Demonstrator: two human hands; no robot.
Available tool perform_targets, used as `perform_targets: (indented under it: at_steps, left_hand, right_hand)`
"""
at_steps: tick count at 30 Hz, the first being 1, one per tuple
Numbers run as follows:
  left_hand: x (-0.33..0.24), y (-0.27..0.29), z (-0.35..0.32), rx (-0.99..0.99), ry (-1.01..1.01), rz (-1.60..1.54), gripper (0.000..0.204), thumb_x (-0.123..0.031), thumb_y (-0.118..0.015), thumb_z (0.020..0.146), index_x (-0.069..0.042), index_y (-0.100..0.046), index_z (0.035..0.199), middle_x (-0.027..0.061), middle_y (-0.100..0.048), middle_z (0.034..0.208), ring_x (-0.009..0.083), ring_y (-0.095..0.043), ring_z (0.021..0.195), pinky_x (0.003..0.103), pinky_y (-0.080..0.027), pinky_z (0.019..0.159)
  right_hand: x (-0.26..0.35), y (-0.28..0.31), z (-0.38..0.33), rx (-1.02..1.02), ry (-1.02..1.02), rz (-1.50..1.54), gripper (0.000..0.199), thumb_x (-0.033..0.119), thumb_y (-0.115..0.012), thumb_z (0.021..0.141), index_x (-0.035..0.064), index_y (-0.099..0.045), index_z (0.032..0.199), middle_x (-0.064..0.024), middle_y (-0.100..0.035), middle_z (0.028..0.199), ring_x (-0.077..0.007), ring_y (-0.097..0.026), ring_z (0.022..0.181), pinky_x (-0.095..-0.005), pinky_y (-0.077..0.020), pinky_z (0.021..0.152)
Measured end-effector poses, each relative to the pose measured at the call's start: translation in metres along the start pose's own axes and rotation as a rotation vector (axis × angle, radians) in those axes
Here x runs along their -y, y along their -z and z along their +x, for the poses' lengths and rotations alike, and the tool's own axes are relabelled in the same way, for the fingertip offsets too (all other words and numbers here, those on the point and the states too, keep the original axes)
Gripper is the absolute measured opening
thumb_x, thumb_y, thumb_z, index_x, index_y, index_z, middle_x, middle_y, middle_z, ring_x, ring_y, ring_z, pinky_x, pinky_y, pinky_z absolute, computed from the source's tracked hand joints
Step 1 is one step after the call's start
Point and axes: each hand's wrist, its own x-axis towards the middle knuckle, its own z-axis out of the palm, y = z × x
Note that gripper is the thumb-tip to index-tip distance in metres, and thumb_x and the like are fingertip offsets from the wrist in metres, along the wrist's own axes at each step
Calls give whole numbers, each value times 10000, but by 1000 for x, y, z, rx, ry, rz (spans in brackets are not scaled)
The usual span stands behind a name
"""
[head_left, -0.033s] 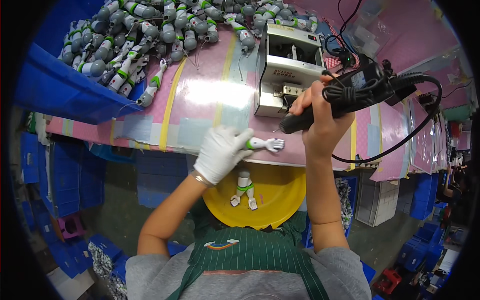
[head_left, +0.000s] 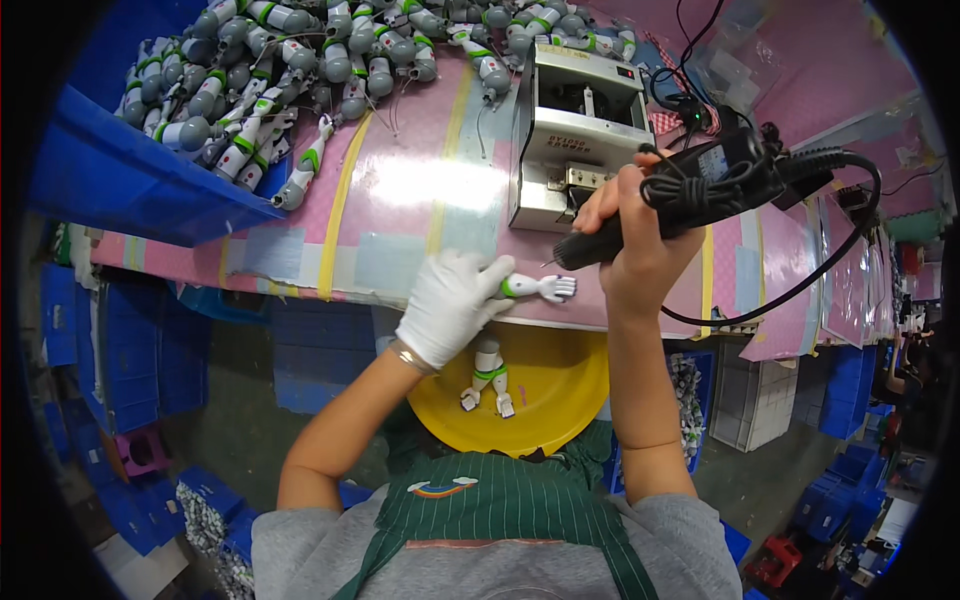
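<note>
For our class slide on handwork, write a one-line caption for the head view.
Gloved left hand pins a toy arm on the pink bench while the bare right hand aims an electric screwdriver.

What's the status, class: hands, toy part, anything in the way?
Left hand, gloved, pins white toy arm at table edge. Right hand grips black electric screwdriver, tip near it. Nothing between.
</note>
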Motion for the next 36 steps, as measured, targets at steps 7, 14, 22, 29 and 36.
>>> perform_targets:
  at_steps: [7,14,22,29,36]
  left_hand:
    - [-7,-10,6,18,53,20,480,-201,-807,667,-132,-633,1109,90,-558,826,316,-552,798,428,-444,707]
    - [-8,-10,7,19,60,15,444,-211,-789,695,-130,-625,1100,99,-551,804,323,-551,790,430,-444,701]
    - [-6,-11,9,45,61,2,388,-249,-763,726,-125,-607,1058,101,-560,794,319,-564,807,434,-430,697]
    - [-4,-11,10,26,19,17,382,-248,-765,721,-124,-607,1047,105,-562,795,322,-564,808,437,-435,704]
    - [-4,-11,12,31,-1,20,383,-250,-772,712,-122,-608,1034,105,-565,796,327,-564,804,437,-441,698]
  right_hand:
    - [-16,2,-18,83,0,-16,234,-43,-566,895,-49,-454,1101,-77,-513,655,-163,-526,511,-326,-489,519]
    - [-47,19,-31,138,71,-111,288,-88,-620,796,-17,-484,1039,-50,-548,727,-110,-538,573,-260,-467,552]
    - [-57,23,-32,233,158,-165,173,-69,-513,880,-9,-429,1018,-76,-488,658,-144,-482,507,-294,-462,515]
    - [-49,15,-39,140,62,-59,190,-64,-513,886,-7,-425,1044,-83,-490,674,-153,-484,520,-303,-463,527]
    - [-58,22,-37,181,183,-289,192,-59,-533,881,-12,-440,1042,-57,-491,651,-138,-494,508,-288,-455,519]
